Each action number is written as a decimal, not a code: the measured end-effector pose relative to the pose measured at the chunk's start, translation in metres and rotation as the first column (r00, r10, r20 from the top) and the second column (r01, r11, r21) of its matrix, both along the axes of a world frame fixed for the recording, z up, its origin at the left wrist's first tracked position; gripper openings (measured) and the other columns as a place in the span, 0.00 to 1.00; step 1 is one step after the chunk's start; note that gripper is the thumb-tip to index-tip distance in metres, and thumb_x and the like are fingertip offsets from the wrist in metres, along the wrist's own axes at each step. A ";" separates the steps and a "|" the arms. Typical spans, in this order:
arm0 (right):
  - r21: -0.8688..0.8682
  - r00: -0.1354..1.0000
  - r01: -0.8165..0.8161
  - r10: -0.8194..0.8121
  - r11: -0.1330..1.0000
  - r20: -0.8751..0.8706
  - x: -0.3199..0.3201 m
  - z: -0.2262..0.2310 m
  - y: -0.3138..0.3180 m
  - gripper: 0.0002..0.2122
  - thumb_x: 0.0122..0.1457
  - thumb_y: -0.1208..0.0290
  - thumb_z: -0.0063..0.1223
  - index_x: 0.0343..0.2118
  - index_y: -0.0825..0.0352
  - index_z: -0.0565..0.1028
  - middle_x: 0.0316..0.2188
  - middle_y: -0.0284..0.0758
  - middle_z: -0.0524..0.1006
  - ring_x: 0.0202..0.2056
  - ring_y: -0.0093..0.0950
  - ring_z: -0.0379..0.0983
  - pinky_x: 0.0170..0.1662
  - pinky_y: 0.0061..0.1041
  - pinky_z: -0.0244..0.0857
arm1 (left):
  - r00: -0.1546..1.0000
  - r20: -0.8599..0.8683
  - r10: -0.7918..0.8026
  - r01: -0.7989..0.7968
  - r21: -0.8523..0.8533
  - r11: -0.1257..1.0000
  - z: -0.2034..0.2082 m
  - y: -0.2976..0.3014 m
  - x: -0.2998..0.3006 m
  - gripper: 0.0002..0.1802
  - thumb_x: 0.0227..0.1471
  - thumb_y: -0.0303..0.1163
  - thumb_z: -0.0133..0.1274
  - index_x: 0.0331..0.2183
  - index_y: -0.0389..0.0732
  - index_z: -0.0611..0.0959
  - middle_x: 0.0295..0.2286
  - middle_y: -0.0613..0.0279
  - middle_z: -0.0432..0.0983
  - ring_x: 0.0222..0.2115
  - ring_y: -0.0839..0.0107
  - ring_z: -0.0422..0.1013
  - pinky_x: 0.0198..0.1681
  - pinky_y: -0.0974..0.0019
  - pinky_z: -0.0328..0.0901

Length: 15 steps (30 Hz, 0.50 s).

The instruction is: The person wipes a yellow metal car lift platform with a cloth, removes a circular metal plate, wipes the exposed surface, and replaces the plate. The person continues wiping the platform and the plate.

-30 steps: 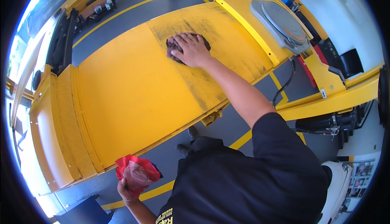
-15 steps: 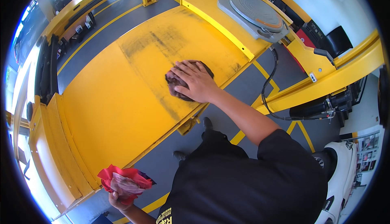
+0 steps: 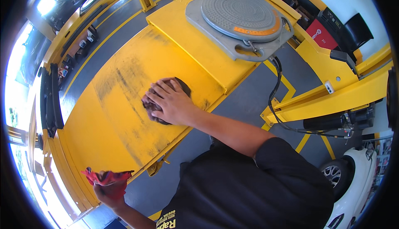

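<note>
My right hand (image 3: 173, 102) presses flat on a dark, dirty rag (image 3: 154, 108) lying on the yellow lift ramp (image 3: 120, 116), which shows black smudges and streaks. Fingers are spread over the rag. My left hand (image 3: 109, 190) is down at the lower left, off the ramp's edge, closed around a bunched red cloth (image 3: 104, 176).
A grey round turntable plate (image 3: 239, 13) sits on the ramp's far end. Black hoses (image 3: 276, 100) run along the grey floor by a second yellow beam (image 3: 341, 96). A white car's front and wheel (image 3: 332, 173) are at the lower right. Another yellow ramp (image 3: 66, 33) lies to the left.
My right hand and the dark rag have slid back along the ramp toward me. The view has shifted, bringing the turntable plate closer. The left hand still grips the red cloth.
</note>
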State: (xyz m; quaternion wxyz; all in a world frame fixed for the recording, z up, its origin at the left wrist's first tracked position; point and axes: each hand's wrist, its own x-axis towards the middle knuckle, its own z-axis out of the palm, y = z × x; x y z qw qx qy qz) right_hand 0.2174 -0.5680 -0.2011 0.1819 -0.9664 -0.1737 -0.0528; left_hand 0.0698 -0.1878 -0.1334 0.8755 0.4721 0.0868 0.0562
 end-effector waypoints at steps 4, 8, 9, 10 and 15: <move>0.050 0.994 0.109 -0.110 0.993 0.020 -0.025 -0.008 -0.039 0.35 0.69 0.43 0.44 0.73 0.58 0.61 0.74 0.42 0.57 0.76 0.40 0.45 0.76 0.52 0.32 | 0.926 0.176 -0.333 0.320 0.096 0.942 0.024 -0.035 0.053 0.24 0.67 0.45 0.45 0.48 0.32 0.75 0.33 0.53 0.77 0.32 0.61 0.77 0.41 0.57 0.76; 0.059 0.989 0.146 -0.146 0.987 -0.009 -0.027 0.000 -0.048 0.34 0.69 0.43 0.45 0.73 0.57 0.61 0.74 0.42 0.58 0.76 0.40 0.45 0.77 0.51 0.32 | 0.940 -0.089 -0.329 0.331 0.474 0.816 0.074 -0.087 0.088 0.18 0.66 0.42 0.44 0.37 0.34 0.76 0.21 0.57 0.72 0.27 0.62 0.76 0.32 0.65 0.69; 0.047 0.989 0.147 -0.147 0.988 0.001 -0.029 -0.001 -0.048 0.34 0.69 0.43 0.46 0.73 0.57 0.61 0.74 0.41 0.58 0.76 0.40 0.45 0.77 0.51 0.32 | 0.916 -0.096 -0.390 0.381 0.515 0.768 0.080 -0.093 0.096 0.19 0.65 0.42 0.45 0.38 0.34 0.77 0.22 0.55 0.74 0.26 0.62 0.76 0.32 0.64 0.69; 0.035 0.988 0.150 -0.150 0.988 0.019 -0.029 -0.002 -0.049 0.34 0.68 0.43 0.47 0.73 0.57 0.62 0.74 0.41 0.58 0.76 0.40 0.45 0.77 0.51 0.32 | 0.887 -0.100 -0.450 0.425 0.557 0.714 0.088 -0.097 0.106 0.19 0.64 0.43 0.46 0.38 0.34 0.77 0.22 0.53 0.76 0.25 0.62 0.76 0.32 0.64 0.70; 0.024 0.983 0.182 -0.181 0.983 -0.040 -0.034 0.006 -0.053 0.36 0.67 0.42 0.48 0.73 0.55 0.61 0.74 0.40 0.58 0.76 0.37 0.45 0.77 0.48 0.33 | 0.711 -0.181 -0.679 0.656 0.519 0.548 0.114 -0.132 0.145 0.16 0.63 0.35 0.47 0.43 0.32 0.81 0.29 0.59 0.81 0.27 0.70 0.76 0.33 0.68 0.69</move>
